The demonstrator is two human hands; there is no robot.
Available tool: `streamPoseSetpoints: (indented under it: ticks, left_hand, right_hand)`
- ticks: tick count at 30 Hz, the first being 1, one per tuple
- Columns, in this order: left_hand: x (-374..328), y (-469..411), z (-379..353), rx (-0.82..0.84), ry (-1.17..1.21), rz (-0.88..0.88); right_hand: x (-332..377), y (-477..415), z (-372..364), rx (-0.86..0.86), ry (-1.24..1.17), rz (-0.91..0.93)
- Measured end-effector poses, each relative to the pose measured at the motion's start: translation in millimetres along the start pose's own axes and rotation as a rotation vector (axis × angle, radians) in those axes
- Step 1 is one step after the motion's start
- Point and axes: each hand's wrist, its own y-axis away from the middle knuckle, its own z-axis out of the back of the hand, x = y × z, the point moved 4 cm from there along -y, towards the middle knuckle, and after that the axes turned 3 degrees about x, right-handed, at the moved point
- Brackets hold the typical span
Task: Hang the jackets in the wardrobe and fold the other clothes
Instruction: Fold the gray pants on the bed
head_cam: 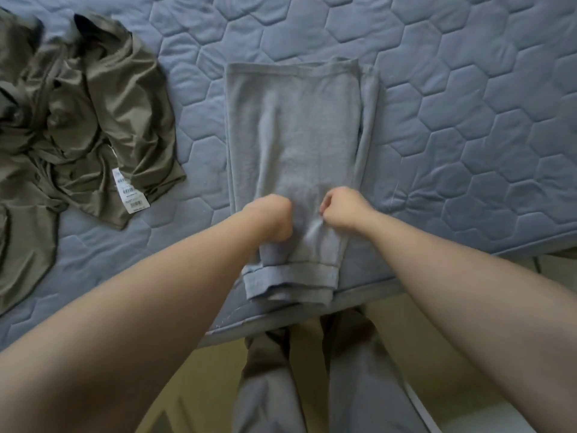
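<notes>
Grey garment (293, 145) lies flat on the bed (468, 120), folded into a long narrow strip, centred at the near edge. Its hemmed end just overhangs that edge; the far end points to the middle of the bed.

Left hand (271, 217): on the strip's left side, near the hem end. Fingers are curled under and hidden behind the back of the hand, knuckles down on the cloth. Can't tell if they actually grip fabric.

Right hand (343, 210): on the strip's right side, level with the left hand. Fingers (326, 204) are curled tight and, with the thumb, pinch a small raised crease of the grey cloth.

The hands are close together, with a narrow band of cloth between them.

Olive garment (93, 120): crumpled heap at the bed's left edge, well apart from the grey one, white paper tag (131, 190) showing on its near side.

Person's grey trouser legs (359, 385) stand against the near edge, below the hem.
</notes>
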Motion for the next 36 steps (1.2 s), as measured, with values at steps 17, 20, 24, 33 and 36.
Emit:
streamPoseSetpoints:
  ticks: [17, 20, 24, 33, 36]
  left_hand:
    - [-97.0, -92.5, 104.5, -0.732, 0.319, -0.011]
    - [-100.7, -94.6, 102.0, -0.732, 0.3, 0.013]
    - [-98.4, -93.1, 97.0, -0.703, 0.312, 0.007]
    - [-113.1, -70.9, 91.9, -0.828, 0.27, -0.128]
    - [-119.7, -71.8, 91.7, -0.831, 0.264, -0.17]
  right_hand:
    - [-16.0, -133.3, 188.1, -0.471, -0.647, 0.127]
    - [-10.8, -134.3, 191.4, -0.402, -0.558, 0.29]
    - [-9.4, -133.5, 199.6, -0.402, -0.406, 0.352]
    - [-27.6, -109.9, 225.2, -0.575, -0.397, 0.283]
    - [-34.3, -108.3, 226.8, -0.608, -0.401, 0.255]
